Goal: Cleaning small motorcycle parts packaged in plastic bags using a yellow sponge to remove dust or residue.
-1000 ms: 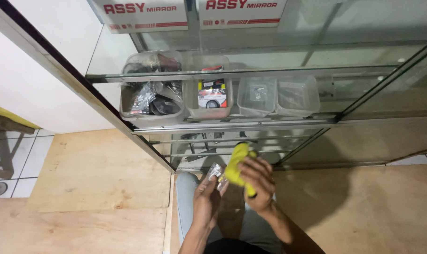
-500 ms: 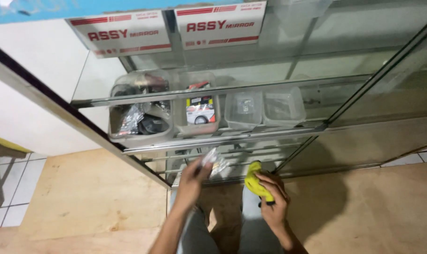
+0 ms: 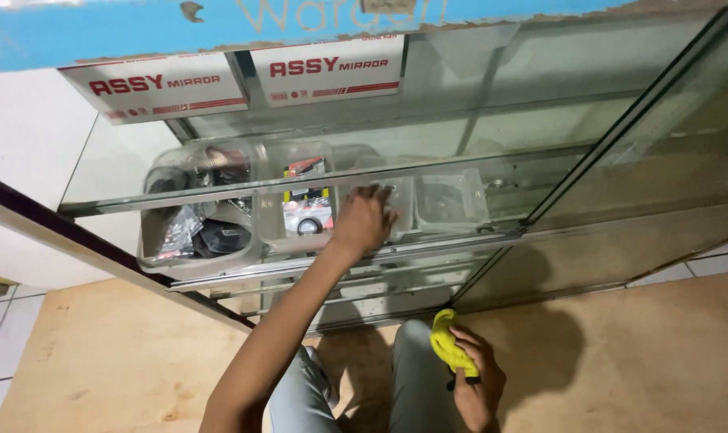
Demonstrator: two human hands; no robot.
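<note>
Reaching into the glass cabinet, mid-frame.
My left hand (image 3: 362, 218) closes over a clear tub (image 3: 380, 212); my right hand (image 3: 475, 377) grips a yellow cloth (image 3: 448, 345). A snag could tip the neighbouring tubs.

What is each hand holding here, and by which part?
The right hand grips a bunched yellow cloth by its lower end. The left hand reaches into a clear bin; whether it holds anything cannot be told.
</note>
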